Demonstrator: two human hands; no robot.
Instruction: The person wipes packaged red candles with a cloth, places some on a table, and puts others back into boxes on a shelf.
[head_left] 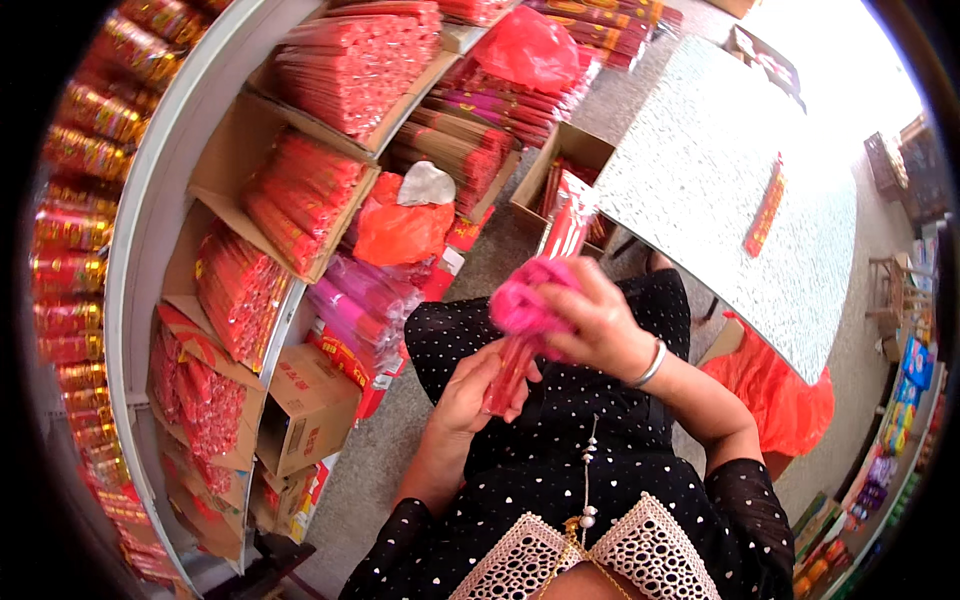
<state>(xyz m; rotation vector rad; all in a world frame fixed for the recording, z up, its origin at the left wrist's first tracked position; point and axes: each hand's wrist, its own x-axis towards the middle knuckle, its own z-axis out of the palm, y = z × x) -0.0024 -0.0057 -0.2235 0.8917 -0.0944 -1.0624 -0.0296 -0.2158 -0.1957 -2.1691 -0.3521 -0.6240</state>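
A slim red incense packet point(512, 372), tilted near-upright, is clasped by left hand point(470, 392); its crinkly pink top point(528, 300) is pinched by right hand point(592, 318).

My left hand point(468, 392) grips a red bundle of sticks point(510, 372) and my right hand point(592, 318) a bright pink plastic wrap point(525, 300); a silver bangle point(651, 365) rings that wrist. My dress point(560, 450) is black with small white dots and cream lace. Far right, the table point(700, 170) is speckled white and grey, one red-and-gold packet point(765, 208) on it. Left, brown cardboard boxes point(310, 410) hold red packs point(300, 195).
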